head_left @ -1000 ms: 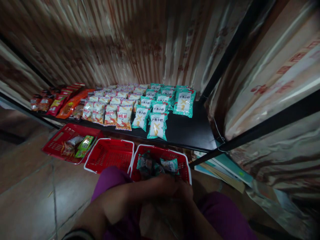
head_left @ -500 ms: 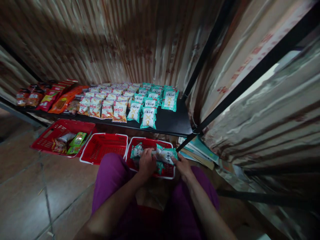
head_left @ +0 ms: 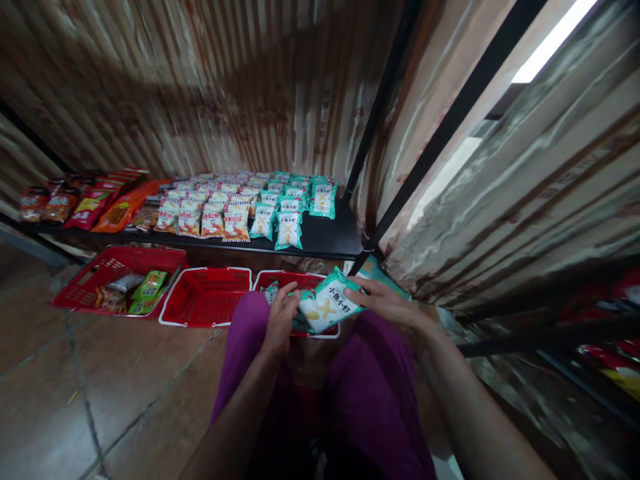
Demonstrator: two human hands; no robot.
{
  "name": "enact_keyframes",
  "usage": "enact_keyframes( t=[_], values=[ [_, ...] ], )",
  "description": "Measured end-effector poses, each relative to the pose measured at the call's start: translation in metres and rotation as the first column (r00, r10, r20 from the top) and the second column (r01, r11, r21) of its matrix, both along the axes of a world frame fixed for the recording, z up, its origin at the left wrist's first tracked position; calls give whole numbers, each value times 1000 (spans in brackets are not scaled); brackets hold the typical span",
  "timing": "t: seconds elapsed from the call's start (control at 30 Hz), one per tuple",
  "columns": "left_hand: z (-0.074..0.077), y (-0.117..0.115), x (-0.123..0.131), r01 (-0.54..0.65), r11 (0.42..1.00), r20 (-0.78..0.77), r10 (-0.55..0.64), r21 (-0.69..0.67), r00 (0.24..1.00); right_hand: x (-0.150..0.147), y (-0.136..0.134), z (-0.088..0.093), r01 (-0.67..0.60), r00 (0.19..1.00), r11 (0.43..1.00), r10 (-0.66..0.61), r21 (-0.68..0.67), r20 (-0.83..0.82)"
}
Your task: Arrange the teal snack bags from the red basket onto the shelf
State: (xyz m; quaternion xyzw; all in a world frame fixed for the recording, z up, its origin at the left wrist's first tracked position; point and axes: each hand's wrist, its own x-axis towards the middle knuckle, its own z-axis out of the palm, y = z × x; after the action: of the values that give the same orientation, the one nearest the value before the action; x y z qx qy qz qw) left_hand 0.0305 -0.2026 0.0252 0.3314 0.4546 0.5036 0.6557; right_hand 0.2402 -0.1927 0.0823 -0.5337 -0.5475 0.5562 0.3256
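Over the right-hand red basket (head_left: 327,335), two overlapping teal-and-white snack bags show between my hands. My right hand (head_left: 380,300) grips the upper snack bag (head_left: 337,300) by its right end, fingers over its front. My left hand (head_left: 283,317) has its fingers bent around the left edge of the lower snack bag (head_left: 310,313), partly tucked under the upper one. Another teal pack (head_left: 271,292) lies in the basket beside my left hand. The rest of the basket's inside is hidden by hands, bags and my knees.
A black shelf (head_left: 325,233) ahead carries rows of teal bags (head_left: 289,230), red-and-white bags (head_left: 213,220) and orange packs (head_left: 127,208). Left on the floor stand a red basket (head_left: 207,297) and another basket (head_left: 90,280) holding green packs (head_left: 150,285). Black posts (head_left: 385,223) rise at right.
The snack bags have come up out of the basket, nearer to me, and tilted with their fronts turned up. My right hand has risen with them; the view has shifted rightward.
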Motion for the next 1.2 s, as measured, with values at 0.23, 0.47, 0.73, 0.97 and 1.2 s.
enact_keyframes(
  t=[0.23,0.47,0.73,0.97,1.2],
  values=[
    [33,-19,-10,236,952,-59,-229,194,972,-12,8,60,-523,776,851,456,40,437],
    [43,-26,-6,206,963,-94,-192,174,977,-27,-12,47,-393,863,905,304,159,403],
    [30,-32,-3,-167,975,-36,174,147,984,-42,-51,-13,276,948,957,-258,83,-186],
    [28,-33,-6,-295,935,-10,302,196,953,-69,-94,-39,406,788,901,-429,-151,-441],
    [35,-36,-10,-302,916,-53,326,262,944,-78,-95,-35,530,579,800,-583,-281,-570]
  ],
)
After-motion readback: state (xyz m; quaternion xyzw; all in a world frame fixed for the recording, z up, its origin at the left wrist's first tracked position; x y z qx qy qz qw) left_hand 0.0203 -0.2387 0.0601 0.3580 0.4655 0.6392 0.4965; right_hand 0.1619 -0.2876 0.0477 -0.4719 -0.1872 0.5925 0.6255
